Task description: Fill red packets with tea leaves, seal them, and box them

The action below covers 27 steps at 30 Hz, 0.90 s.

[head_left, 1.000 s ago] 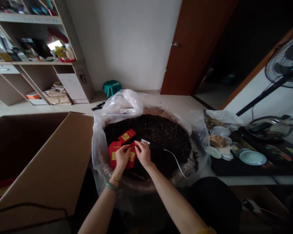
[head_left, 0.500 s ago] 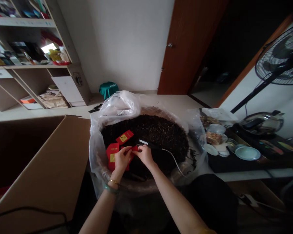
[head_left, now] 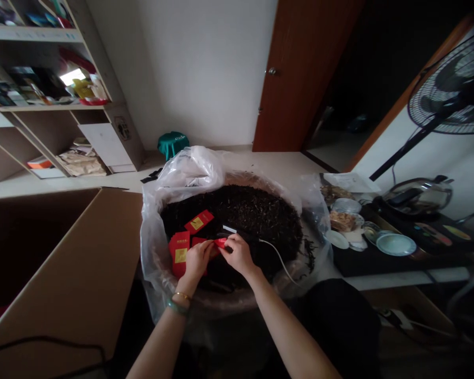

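Both hands pinch one small red packet above a bag of dark, dry leaves that look like tea. My left hand is closed on the packet's left side, and my right hand grips its right side. Beside my left hand lie several red packets with gold labels. Another red packet rests on the leaves farther back. Just behind my fingers sits a dark device with a pale strip, and a white cable runs from it to the right.
A clear plastic liner surrounds the leaves. At the left stands an open cardboard box. On the right, a low table carries a bowl, small dishes and a glass pot. A fan stands behind it.
My right hand has turned slightly around the packet, and more of its bright red edge shows between the fingers. The whole view has shifted a little. Both hands keep their hold.
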Tool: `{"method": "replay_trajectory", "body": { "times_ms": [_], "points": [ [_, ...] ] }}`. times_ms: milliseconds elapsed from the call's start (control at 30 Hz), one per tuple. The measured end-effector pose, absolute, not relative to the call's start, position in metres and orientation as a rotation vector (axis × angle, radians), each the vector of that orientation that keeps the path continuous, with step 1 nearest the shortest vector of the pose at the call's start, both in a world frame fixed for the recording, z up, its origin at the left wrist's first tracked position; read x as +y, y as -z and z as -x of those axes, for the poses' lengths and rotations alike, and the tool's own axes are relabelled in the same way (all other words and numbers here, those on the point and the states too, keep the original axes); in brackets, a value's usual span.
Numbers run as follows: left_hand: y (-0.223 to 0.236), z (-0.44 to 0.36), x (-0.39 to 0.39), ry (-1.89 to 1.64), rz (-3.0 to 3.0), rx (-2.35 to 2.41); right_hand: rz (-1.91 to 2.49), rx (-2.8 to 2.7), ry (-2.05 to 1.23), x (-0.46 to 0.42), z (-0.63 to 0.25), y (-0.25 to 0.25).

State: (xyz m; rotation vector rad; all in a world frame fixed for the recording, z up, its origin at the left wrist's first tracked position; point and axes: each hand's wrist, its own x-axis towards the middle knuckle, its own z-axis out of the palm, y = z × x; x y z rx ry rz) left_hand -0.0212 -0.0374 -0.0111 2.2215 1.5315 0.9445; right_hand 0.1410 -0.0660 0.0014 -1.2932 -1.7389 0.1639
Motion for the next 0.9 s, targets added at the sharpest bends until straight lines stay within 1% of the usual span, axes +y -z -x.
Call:
{"method": "replay_trajectory", "body": {
  "times_ms": [200,267,367,433,633,767,900],
  "points": [
    [0.01,0.019,-0.038,-0.96,-2.261,1.524,1.341,-1.707,-0.22,-0.072,-0.138,-0.004],
    [0.01,0.019,-0.038,-0.979,-2.291,1.53,1.34,-1.63,-0.376,-0.07,-0.138,-0.003],
    [0.008,0.019,-0.039,-0.994,-2.346,1.494,1.309,-1.495,-0.778,-0.064,-0.14,0.001],
    [0.004,0.018,-0.041,-0.964,-2.385,1.474,1.301,-1.449,-0.954,-0.06,-0.143,0.004],
    [-0.009,0.008,-0.055,-0.953,-2.617,1.478,1.309,-1.277,-0.972,-0.056,-0.144,0.013],
    [-0.008,0.008,-0.056,-0.845,-2.669,1.437,1.206,-1.217,-1.062,-0.057,-0.143,0.009],
    [-0.004,0.01,-0.052,-0.852,-2.647,1.451,1.102,-1.188,-1.215,-0.061,-0.142,0.001]
  ]
}}
